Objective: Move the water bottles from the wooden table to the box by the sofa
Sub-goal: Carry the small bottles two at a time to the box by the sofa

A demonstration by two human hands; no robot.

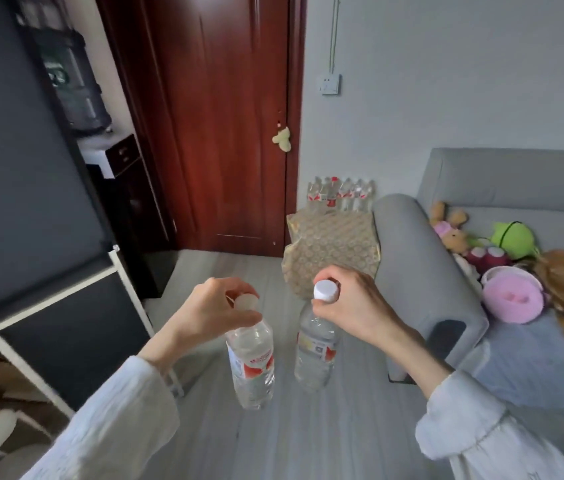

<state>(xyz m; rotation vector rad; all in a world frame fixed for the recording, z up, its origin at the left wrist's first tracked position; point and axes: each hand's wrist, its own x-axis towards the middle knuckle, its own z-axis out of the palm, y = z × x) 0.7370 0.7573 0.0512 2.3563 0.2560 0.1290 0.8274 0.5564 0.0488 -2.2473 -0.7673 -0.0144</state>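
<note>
**Two bottles carried by their caps**

Above the grey plank floor, the left hand pinches the white cap of a clear plastic water bottle with a red label. Just beside it, the right hand grips a second clear bottle likewise. Beyond them, the patterned brown cardboard box stands against the grey sofa.

You hold two clear bottles with red-and-white labels: the left bottle has a white cap, the right bottle too. Your sleeves are pale white. The box shows a tan pattern of pale circles. You face a grey sofa, a red-brown door and a pale grey floor.
</note>
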